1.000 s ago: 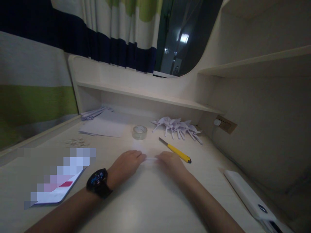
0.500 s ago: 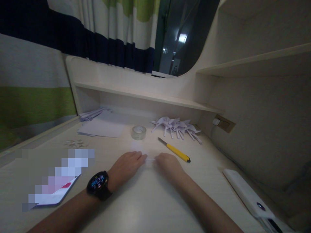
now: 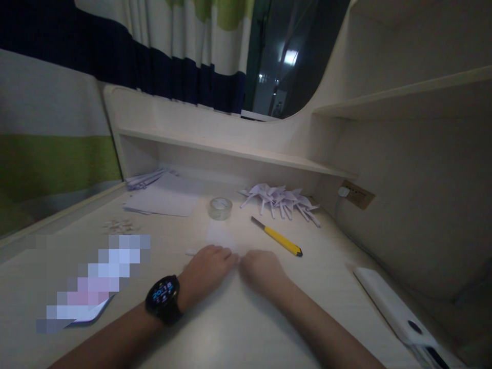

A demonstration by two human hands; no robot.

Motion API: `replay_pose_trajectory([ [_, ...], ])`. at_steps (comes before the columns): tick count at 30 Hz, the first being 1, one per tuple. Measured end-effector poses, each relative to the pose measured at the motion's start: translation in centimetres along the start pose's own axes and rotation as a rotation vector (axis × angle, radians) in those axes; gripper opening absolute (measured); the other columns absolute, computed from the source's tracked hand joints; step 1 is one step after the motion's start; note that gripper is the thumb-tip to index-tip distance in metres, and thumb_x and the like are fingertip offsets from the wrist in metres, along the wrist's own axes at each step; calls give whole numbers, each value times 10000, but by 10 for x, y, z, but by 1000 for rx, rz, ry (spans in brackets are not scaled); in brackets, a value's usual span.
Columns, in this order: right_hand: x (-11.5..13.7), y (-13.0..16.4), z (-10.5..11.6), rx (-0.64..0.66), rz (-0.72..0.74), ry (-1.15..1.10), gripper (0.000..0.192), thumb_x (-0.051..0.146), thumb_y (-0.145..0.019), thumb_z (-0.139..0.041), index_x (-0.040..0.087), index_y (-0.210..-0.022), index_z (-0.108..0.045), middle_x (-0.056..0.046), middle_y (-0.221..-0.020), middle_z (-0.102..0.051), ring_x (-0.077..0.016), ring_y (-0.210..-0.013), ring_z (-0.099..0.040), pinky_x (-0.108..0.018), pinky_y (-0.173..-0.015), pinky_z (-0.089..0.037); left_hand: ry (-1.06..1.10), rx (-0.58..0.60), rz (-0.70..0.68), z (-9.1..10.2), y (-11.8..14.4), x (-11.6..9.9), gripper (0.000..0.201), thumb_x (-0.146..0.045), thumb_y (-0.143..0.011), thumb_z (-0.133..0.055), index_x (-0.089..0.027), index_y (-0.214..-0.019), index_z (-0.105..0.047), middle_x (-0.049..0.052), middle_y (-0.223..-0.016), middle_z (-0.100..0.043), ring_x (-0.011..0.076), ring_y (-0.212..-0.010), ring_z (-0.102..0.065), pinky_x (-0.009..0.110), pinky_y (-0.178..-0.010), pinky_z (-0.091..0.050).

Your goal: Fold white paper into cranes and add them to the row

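My left hand (image 3: 211, 266), with a black watch (image 3: 163, 297) on its wrist, is closed on white paper (image 3: 220, 233) lying on the desk. My right hand (image 3: 265, 269) is beside it, fingers curled down on the same paper, and the fingertips of both almost meet. A thin, rolled-looking paper end (image 3: 191, 252) pokes out left of my left hand; the rest of that edge is hidden under my fingers. Beyond the hands stands a roll of clear tape (image 3: 220, 209). To the right lies a yellow utility knife (image 3: 282, 241), blade out.
Several white paper pinwheels (image 3: 279, 197) lie at the back right. Paper sheets (image 3: 165, 197) are stacked at the back left, near small scraps (image 3: 121, 225). A phone (image 3: 92, 312), partly blurred out, lies left; a white device (image 3: 392, 305) lies right. A shelf (image 3: 230, 148) spans the back.
My hands have come together, closing the gap where a strip of paper showed between them. The paper's thin end now shows left of my left hand.
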State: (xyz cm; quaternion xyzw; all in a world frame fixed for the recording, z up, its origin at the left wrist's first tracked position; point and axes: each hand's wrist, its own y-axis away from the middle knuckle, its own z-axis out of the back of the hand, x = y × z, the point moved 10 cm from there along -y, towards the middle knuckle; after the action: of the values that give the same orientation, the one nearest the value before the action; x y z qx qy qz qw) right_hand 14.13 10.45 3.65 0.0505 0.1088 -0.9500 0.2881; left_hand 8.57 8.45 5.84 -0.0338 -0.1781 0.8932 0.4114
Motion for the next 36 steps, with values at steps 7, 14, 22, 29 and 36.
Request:
replay_pose_trajectory([
  [7,3,1,3,11,-8,-19,226,258,-843,-476,176,-749,-665,-72,-726,-682,-172,-643,-621,-249,-561,-380,-17,58,-13,-3,-2,-6,98,-148,-884,-517,-161,-935,-600,58,-852,-645,226,-802,-591,363,-715,-457],
  [14,8,3,1,34,84,-30,189,228,-786,-509,177,-685,-660,-63,-698,-692,-161,-588,-607,-257,-520,-323,5,12,-92,-2,0,-14,76,-146,-891,-504,-154,-927,-570,57,-870,-633,218,-812,-566,357,-724,-444],
  [22,4,4,8,56,62,-60,272,313,-849,-468,182,-714,-665,-55,-724,-700,-151,-614,-605,-255,-535,-292,42,-28,-108,-5,1,-9,72,-144,-892,-502,-161,-875,-570,43,-839,-628,207,-794,-567,348,-725,-439],
  [29,10,6,7,19,114,-156,224,246,-816,-501,173,-675,-659,-39,-710,-700,-138,-616,-601,-254,-510,-247,220,-29,-130,-4,4,-3,84,-116,-867,-529,-171,-873,-592,24,-820,-631,179,-768,-573,300,-696,-429],
  [36,9,6,12,-50,170,-293,156,180,-772,-553,183,-686,-682,-26,-715,-708,-125,-606,-588,-234,-539,-278,259,-1,-117,8,4,-4,107,-124,-882,-508,-172,-872,-603,31,-829,-649,179,-774,-586,293,-702,-421],
])
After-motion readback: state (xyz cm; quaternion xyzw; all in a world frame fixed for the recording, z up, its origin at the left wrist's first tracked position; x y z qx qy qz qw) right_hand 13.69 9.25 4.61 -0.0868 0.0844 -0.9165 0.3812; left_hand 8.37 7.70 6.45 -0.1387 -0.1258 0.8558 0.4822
